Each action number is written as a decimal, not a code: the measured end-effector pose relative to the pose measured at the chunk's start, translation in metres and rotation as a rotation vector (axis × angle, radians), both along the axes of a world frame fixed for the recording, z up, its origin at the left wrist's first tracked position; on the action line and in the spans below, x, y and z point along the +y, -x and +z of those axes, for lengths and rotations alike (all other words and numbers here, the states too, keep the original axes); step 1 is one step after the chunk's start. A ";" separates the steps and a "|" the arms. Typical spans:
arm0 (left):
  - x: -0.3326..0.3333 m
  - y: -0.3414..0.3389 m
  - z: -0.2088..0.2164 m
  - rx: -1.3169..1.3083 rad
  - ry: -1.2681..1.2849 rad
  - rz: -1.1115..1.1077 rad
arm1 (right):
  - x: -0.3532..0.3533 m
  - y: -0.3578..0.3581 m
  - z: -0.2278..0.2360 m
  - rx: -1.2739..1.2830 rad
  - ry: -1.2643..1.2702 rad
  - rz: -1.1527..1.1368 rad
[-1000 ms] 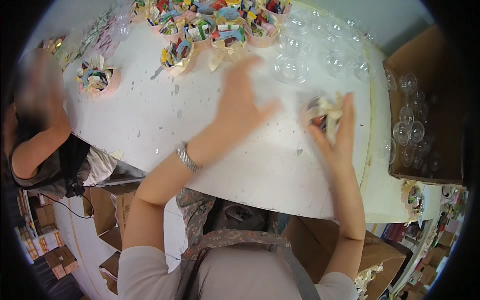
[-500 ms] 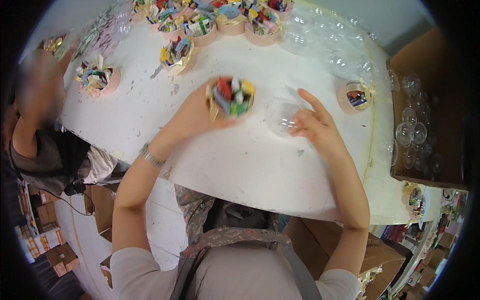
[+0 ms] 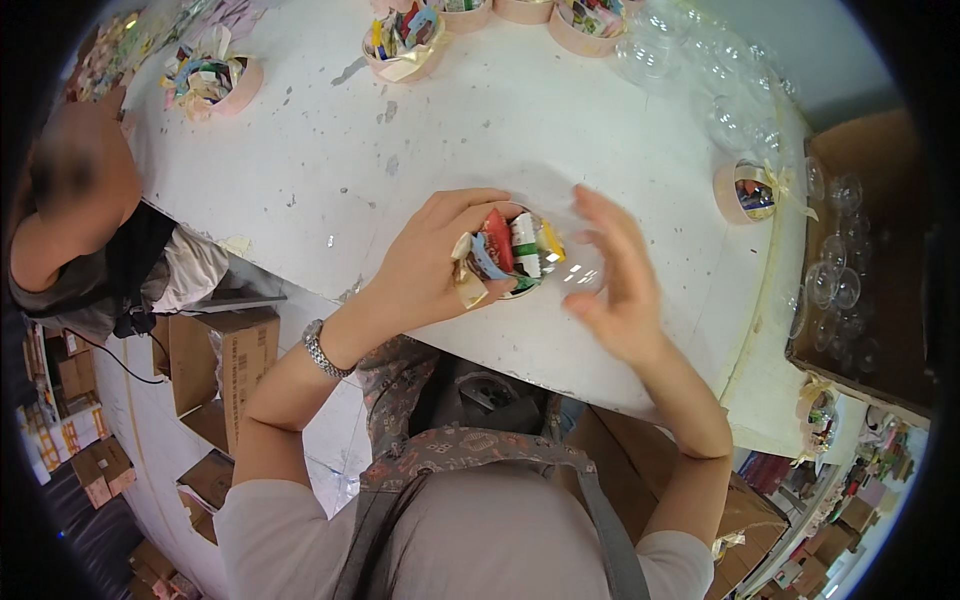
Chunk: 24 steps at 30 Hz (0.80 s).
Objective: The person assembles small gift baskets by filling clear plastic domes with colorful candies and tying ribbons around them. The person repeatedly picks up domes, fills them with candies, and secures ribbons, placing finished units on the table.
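Observation:
My left hand (image 3: 425, 255) is closed around a small round box of wrapped sweets (image 3: 520, 245), just above the near part of the white table. Red, white-and-green, blue and yellow wrappers show at its top, and a cream ribbon (image 3: 468, 285) hangs beside my left fingers. The box's wall is mostly hidden. My right hand (image 3: 628, 285), slightly blurred, curves its thumb and fingers around a clear plastic dome lid (image 3: 582, 268). The lid stands on edge against the right side of the box. Whether the two touch all along the rim I cannot tell.
Filled pink round boxes stand at the far edge, one nearer (image 3: 410, 62), one at left (image 3: 232, 95), and a domed one (image 3: 735, 195) at right. Clear domes (image 3: 650, 50) pile up far right, beside a carton (image 3: 880, 230) of more domes. A co-worker (image 3: 85, 190) sits at left.
My left hand has brought the box of sweets nearer and to the right. The dome lid in my right hand now meets the box's side. The view has shifted, cutting off the far boxes.

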State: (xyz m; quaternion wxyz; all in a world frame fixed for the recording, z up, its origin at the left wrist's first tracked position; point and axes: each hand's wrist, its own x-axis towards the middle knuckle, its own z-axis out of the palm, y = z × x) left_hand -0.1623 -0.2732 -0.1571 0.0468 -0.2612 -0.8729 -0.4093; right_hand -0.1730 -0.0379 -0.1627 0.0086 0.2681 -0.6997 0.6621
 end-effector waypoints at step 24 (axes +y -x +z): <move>0.006 -0.027 -0.003 -0.414 -0.540 0.178 | -0.032 0.000 -0.025 0.360 -0.106 -0.016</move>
